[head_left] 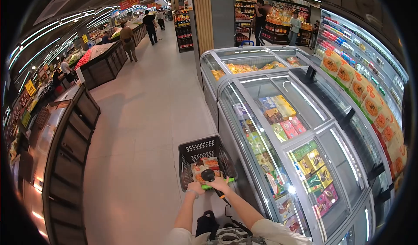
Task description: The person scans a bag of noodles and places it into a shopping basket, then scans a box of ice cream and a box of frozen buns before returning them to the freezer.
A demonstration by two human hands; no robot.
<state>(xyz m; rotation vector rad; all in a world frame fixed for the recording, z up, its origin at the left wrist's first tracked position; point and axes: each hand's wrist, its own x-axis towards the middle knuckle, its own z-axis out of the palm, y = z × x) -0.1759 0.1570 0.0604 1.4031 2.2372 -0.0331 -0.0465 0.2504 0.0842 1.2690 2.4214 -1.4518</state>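
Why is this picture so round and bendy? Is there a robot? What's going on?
No robot here, just a person in a supermarket! There's one picture, taken by a camera on their head, probably with a very wide lens. The left hand and right hand hold the green handle of a black shopping basket. Inside are orange-and-white packets. On the right, a glass-topped freezer holds colourful boxes. Other shoppers walk farther ahead.
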